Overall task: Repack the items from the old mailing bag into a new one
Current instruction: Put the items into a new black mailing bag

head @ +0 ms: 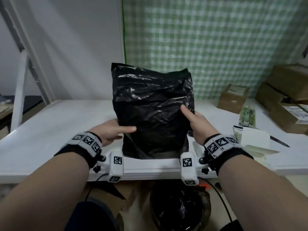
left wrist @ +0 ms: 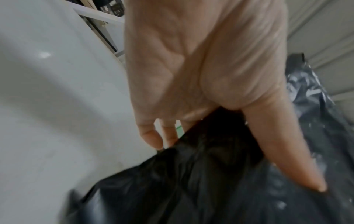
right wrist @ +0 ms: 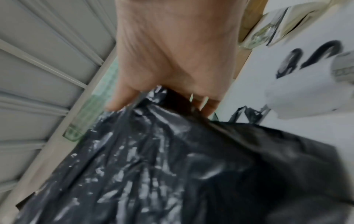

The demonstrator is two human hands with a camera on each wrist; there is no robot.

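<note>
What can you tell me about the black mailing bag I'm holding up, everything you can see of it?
The black mailing bag is glossy, crinkled plastic film and opaque, so its contents are hidden. It stands roughly upright on the near edge of the white table, its top corners raised and its lower part bunched. The left hand grips its left side, thumb across the front and fingers behind. The right hand grips the right edge the same way. Whether its top is sealed cannot be told.

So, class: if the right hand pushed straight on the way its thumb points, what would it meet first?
The black bag. The right hand already grips its right edge, thumb on the front, pointing up and left across the plastic. Past that, probably the bag's contents, though those are hidden.
</note>
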